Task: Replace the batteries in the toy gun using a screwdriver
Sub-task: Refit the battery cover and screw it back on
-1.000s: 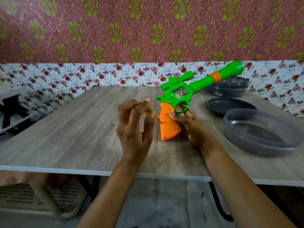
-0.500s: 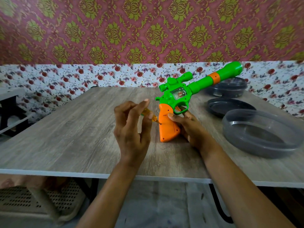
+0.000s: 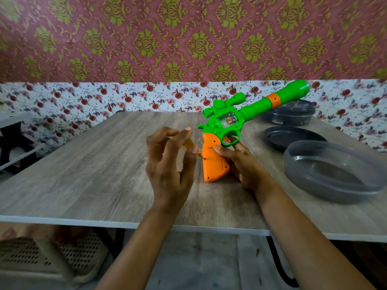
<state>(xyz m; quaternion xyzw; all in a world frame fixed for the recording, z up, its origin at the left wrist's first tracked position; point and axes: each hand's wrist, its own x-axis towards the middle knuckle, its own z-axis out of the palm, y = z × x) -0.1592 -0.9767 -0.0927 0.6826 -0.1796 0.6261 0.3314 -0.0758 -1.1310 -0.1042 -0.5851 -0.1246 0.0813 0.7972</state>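
1 wide-angle camera, worn on the person's head, looks forward and down across a grey wood-grain tabletop toward a maroon-and-gold patterned wall; the left hand and right hand sit close below it, at centre frame.

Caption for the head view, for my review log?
Right hand steadies the toy gun on the table while the left hand pinches a yellow screwdriver against its orange grip.
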